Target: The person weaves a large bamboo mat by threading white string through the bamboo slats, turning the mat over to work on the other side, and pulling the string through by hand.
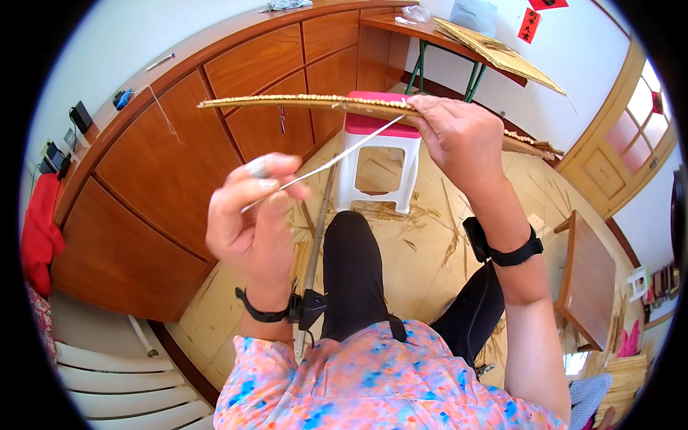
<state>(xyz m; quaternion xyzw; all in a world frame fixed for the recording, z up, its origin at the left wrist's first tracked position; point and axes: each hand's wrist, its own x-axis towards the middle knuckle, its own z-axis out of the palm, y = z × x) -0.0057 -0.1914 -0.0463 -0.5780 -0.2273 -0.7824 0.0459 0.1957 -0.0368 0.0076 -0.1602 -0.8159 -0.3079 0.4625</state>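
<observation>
White cord point(351, 150): stretched nearly straight from the left hand to the stalk panel's edge, across the centre of the frame.
Stalk panel point(308, 100): seen edge-on in the upper centre, a row of pale stalk ends along its rim; whether it touches the red-topped plastic stool point(390, 141) behind cannot be told.
Left hand point(247, 215): left of centre, thumb and forefinger pinching the cord, the other fingers curled.
Right hand point(459, 132): above and right of centre, fingers and thumb pressed together on the panel's edge, beside the cord's upper end.
Step in hand: apparently tensioning the cord at the panel's edge.
Next move's demand: probably a steady right-hand grip and an even left-hand pull, so that the cord does not slacken.
Pale plastic bag point(473, 16): upper right of the frame, on the desk point(401, 25) near a second panel point(502, 54); its contents cannot be made out.
Wooden cabinet point(150, 136): left and top of the frame, its doors and drawers closed, contents hidden.
</observation>
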